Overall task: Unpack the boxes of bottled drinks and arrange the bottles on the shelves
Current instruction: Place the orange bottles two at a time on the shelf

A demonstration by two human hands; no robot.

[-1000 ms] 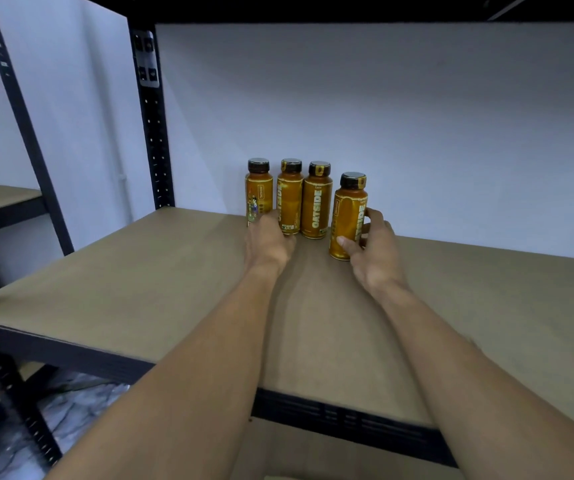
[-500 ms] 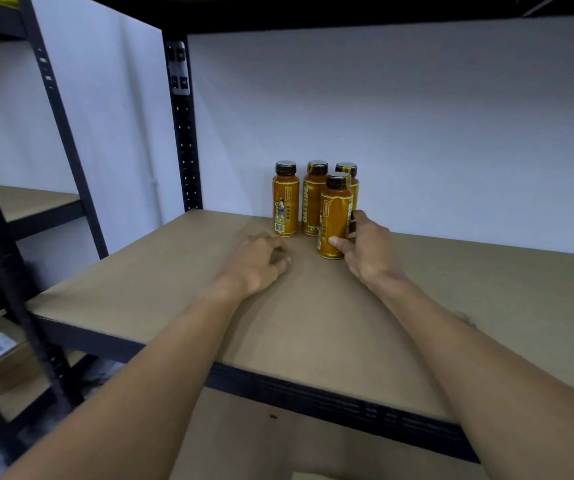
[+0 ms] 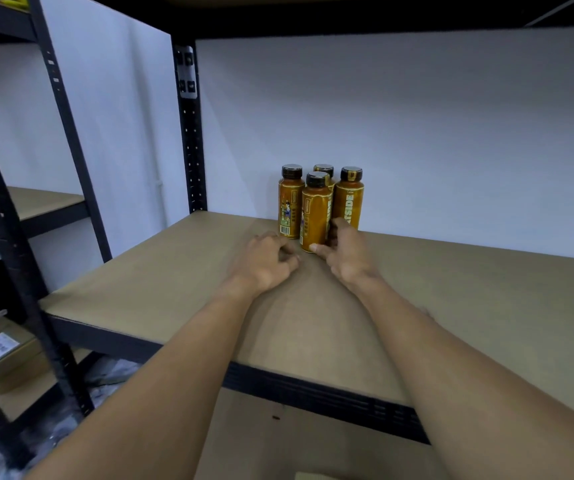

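Several orange bottles with dark caps stand together at the back of the brown shelf board [image 3: 161, 289], against the white wall. The front bottle [image 3: 315, 213] stands just ahead of the back row; my right hand [image 3: 346, 252] grips its lower part with thumb and fingers. Behind it stand the left bottle [image 3: 290, 199], the right bottle [image 3: 348, 197] and a mostly hidden middle one [image 3: 324, 169]. My left hand [image 3: 264, 261] rests on the board just left of the front bottle, fingers loosely curled, holding nothing.
A black upright post [image 3: 190, 133] rises at the shelf's back left corner. A neighbouring rack with a board [image 3: 29, 206] stands to the left. A cardboard box [image 3: 5, 355] with a label sits low on the left. A lower board [image 3: 261, 441] shows beneath.
My right hand has slid its bottle left from the row's right end to in front of the row. My left hand has drawn back from the bottles onto the board.
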